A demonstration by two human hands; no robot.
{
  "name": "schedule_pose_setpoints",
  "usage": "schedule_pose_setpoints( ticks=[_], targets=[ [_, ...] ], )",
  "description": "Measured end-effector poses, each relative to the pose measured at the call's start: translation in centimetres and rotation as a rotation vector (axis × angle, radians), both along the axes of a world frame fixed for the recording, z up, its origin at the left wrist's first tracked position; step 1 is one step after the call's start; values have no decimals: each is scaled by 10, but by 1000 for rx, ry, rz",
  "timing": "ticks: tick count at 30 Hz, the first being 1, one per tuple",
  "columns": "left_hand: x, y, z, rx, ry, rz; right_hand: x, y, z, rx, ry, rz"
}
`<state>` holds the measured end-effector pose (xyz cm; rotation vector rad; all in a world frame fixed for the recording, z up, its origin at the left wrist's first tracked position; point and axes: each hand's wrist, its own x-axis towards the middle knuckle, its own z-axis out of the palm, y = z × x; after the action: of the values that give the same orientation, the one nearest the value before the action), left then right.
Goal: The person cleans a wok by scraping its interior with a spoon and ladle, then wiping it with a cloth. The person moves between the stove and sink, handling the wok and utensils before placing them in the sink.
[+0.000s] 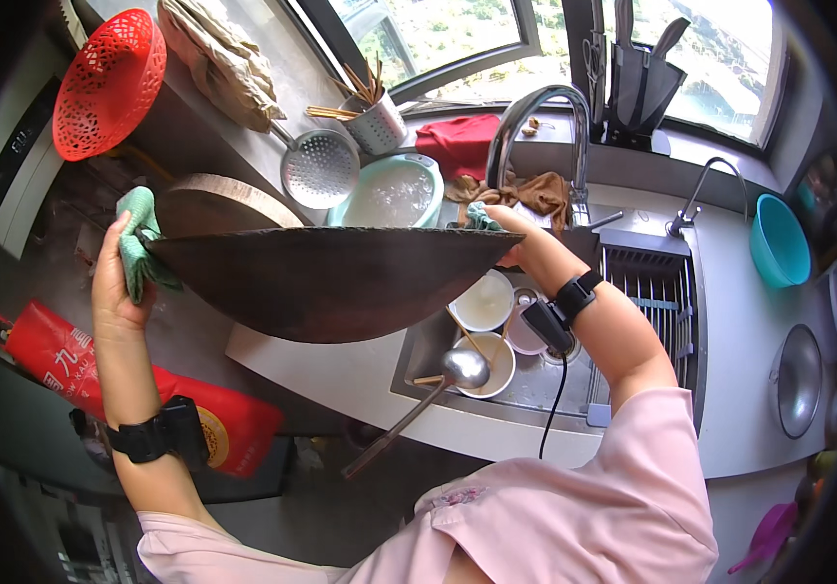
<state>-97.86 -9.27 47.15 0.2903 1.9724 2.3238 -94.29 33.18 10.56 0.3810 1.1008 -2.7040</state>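
A large dark wok (331, 285) is held up, tilted, with its outer side towards me and its rim uppermost. My left hand (118, 281) grips its left handle through a green cloth (140, 241). At the right rim my right hand (512, 232) holds on with another green cloth (483, 217), partly hidden by my wrist. Behind the wok's rim stands a light green basin (393, 191) of cloudy water. Below the wok's right side, bowls (483, 303) with chopsticks lie in the steel sink (535, 390), and a metal ladle (464, 368) rests across the sink's front edge.
The curved tap (497, 139) rises behind my right hand. A perforated skimmer (320, 169) and a chopstick holder (377, 125) stand at the back. A round wooden board (243, 194) is behind the wok. A red basket (110, 84) is upper left; a dish rack (648, 306) is right.
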Motion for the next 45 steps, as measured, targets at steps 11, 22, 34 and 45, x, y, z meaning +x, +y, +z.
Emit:
schedule_pose_setpoints(
  ticks=[11, 22, 34, 45],
  targets=[
    [16, 26, 11, -110, 13, -75, 80, -38, 2, 87, -240, -28],
    [0, 93, -24, -160, -174, -333, 211, -105, 42, -100, -404, -229],
    [9, 127, -28, -182, -175, -354, 227, -134, -20, -339, -334, -409],
    [22, 138, -30, -268, -156, -365, 229, -159, -62, -334, -389, -468]
  ],
)
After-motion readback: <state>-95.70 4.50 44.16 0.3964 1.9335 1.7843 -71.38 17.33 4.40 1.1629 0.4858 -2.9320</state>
